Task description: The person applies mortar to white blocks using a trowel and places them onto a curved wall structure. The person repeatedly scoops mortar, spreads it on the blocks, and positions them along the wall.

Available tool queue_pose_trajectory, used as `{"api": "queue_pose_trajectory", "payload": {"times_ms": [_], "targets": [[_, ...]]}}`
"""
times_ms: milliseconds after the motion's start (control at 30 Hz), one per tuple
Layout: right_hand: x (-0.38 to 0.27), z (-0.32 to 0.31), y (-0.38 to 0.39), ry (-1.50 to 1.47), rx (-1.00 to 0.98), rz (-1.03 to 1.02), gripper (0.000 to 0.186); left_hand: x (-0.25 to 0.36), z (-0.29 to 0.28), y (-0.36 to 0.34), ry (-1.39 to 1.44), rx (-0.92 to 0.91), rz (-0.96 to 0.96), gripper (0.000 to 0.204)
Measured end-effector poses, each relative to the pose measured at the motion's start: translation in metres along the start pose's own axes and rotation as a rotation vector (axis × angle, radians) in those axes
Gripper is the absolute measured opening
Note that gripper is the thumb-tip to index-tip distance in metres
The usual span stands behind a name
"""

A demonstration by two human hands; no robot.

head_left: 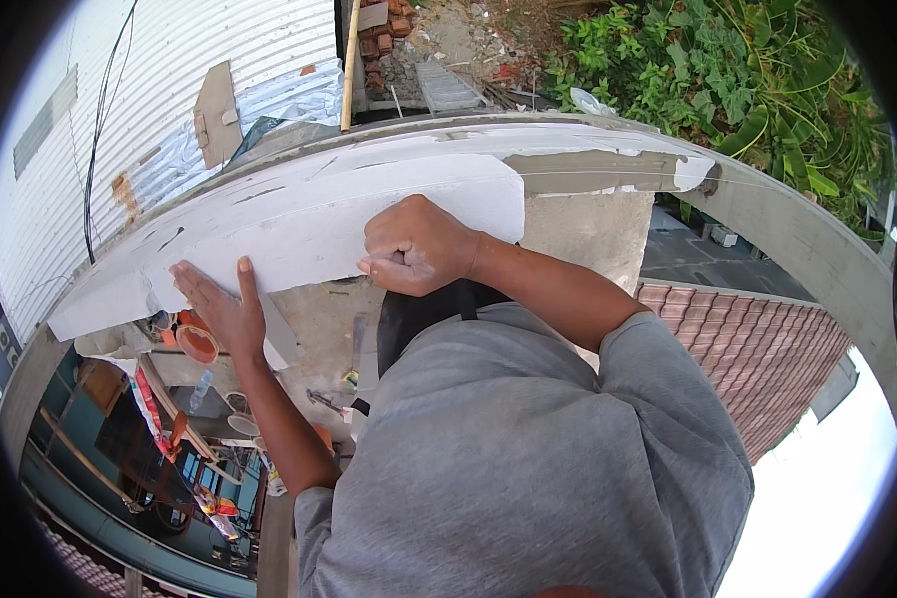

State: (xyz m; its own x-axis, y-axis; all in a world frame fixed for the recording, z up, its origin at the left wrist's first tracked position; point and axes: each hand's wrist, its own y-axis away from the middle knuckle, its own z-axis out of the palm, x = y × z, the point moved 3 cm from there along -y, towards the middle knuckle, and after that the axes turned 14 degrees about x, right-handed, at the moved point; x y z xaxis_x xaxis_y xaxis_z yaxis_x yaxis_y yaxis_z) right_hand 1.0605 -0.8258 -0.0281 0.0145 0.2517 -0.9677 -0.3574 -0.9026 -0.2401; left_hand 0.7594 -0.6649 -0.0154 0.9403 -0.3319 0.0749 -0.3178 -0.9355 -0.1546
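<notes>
A long white block, like aerated concrete, lies on top of the wall in front of me. My right hand is curled into a fist against its near side, with nothing seen in it. Farther left, my left hand lies flat with fingers stretched against the near face, thumb apart. Beyond the block's right end runs a strip of grey mortar. Another white block adjoins on the left, with a seam between them. A thin line is stretched along the wall toward the right.
Below on the left are an orange bucket, a clear bottle and cluttered scaffolding. A corrugated white roof lies beyond the wall at left, with green plants far right. A tiled roof slopes down at right.
</notes>
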Motion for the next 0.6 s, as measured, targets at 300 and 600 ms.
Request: {"api": "queue_pose_trajectory", "payload": {"times_ms": [300, 600], "targets": [[-0.034, 0.032, 0.026, 0.199, -0.112, 0.115, 0.033, -0.016, -0.018, 0.026, 0.109, 0.095, 0.009, 0.104], [-0.062, 0.164, 0.109, 0.248, -0.339, 0.048, 0.030, -0.132, 0.006, 0.281, 0.470, -0.012, -0.493, 0.081]]}}
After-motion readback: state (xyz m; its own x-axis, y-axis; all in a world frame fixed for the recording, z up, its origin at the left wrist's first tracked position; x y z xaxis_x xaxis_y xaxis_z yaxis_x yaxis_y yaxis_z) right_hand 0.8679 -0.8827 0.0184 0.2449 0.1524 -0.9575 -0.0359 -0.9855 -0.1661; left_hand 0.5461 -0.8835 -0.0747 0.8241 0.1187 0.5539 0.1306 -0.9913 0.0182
